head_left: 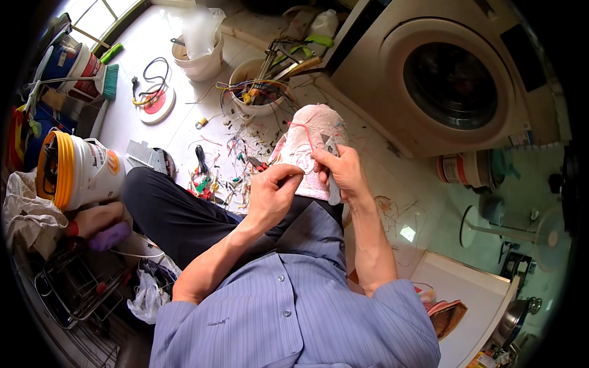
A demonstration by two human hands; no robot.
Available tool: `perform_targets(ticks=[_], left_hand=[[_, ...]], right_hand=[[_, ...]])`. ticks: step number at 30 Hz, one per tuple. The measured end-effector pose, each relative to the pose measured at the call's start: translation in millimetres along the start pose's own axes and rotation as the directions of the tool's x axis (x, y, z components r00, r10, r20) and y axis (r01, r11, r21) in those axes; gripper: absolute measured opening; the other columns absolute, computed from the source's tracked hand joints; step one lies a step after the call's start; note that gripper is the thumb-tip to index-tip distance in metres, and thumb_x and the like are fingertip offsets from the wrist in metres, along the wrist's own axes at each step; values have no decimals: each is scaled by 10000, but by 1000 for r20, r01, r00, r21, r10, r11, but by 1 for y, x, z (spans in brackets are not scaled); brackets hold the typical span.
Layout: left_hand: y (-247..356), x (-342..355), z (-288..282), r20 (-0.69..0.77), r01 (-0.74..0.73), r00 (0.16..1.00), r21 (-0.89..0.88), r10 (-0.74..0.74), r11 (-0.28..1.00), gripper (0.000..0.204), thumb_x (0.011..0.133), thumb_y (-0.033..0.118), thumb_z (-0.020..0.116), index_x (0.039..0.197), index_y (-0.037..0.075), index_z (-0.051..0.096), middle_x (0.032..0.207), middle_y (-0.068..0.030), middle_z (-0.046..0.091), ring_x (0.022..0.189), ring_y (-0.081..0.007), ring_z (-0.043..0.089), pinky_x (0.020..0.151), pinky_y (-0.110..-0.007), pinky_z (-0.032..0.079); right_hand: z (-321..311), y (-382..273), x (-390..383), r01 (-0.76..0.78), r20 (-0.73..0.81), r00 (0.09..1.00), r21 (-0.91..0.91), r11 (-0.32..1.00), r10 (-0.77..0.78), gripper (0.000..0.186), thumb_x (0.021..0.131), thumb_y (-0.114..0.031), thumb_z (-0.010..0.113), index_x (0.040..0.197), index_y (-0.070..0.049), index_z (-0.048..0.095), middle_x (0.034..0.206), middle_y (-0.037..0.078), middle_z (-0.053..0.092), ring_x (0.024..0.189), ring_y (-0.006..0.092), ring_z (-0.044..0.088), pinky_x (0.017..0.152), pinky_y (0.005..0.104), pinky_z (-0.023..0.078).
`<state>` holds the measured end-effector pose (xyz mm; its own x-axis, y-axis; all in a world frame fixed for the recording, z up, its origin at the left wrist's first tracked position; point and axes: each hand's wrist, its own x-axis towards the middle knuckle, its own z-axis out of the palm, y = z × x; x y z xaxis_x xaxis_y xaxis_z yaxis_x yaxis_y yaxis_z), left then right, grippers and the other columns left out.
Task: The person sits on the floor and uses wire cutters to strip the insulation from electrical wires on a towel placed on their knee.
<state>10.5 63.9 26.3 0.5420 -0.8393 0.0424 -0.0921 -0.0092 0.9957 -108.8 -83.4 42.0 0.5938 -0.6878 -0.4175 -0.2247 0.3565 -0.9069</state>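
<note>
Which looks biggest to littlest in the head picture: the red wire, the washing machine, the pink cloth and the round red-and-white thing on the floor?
1. Washing machine
2. Pink cloth
3. Round red-and-white thing
4. Red wire, by far the thinnest

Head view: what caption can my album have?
Right hand holding a grey tool, left hand close by, over a pink cloth.

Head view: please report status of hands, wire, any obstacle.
Right hand gripping grey tool. Left hand pinched, contents unclear. Red wire over pink cloth, reaching right hand. Floor scraps, not blocking hands.
</note>
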Motion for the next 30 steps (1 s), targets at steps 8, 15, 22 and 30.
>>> perform_targets(ticks=[8, 15, 22, 30], left_hand=[[3, -3, -1, -90, -101, 989, 129, 113, 986, 103, 912, 13, 682, 1007, 15, 720, 651, -41, 589, 600, -51, 510, 561, -246, 419], [4, 0, -2, -6, 164, 986, -198, -168, 966, 134, 934, 81, 688, 1032, -6, 718, 714, 29, 603, 626, -24, 484, 548, -218, 383], [-1, 7, -2, 66, 256, 964, -496, -258, 830, 135, 935, 93, 698, 1008, -20, 713, 786, 48, 623, 691, -16, 509, 605, -189, 390], [-3, 7, 0, 95, 320, 946, -451, -311, 833, 136, 925, 113, 712, 988, -7, 717, 739, 72, 584, 633, 5, 441, 553, -190, 325]], right_hand=[[11, -2, 3, 160, -57, 987, 335, 929, -150, 70, 919, -92, 660, 941, -34, 627, 742, 69, 657, 530, 98, 571, 473, 238, 467], [14, 6, 0, 331, -93, 942, 420, 845, -323, 57, 928, -60, 637, 981, -44, 621, 831, 102, 667, 613, 123, 594, 509, 256, 482], [10, 6, -8, 445, -135, 895, 329, 833, -425, 38, 924, -47, 650, 940, -13, 654, 806, 82, 680, 606, 117, 607, 516, 262, 482], [7, 10, -10, 444, -114, 895, 326, 835, -431, 38, 923, -30, 641, 925, -2, 666, 799, 81, 677, 598, 115, 603, 523, 259, 490]])
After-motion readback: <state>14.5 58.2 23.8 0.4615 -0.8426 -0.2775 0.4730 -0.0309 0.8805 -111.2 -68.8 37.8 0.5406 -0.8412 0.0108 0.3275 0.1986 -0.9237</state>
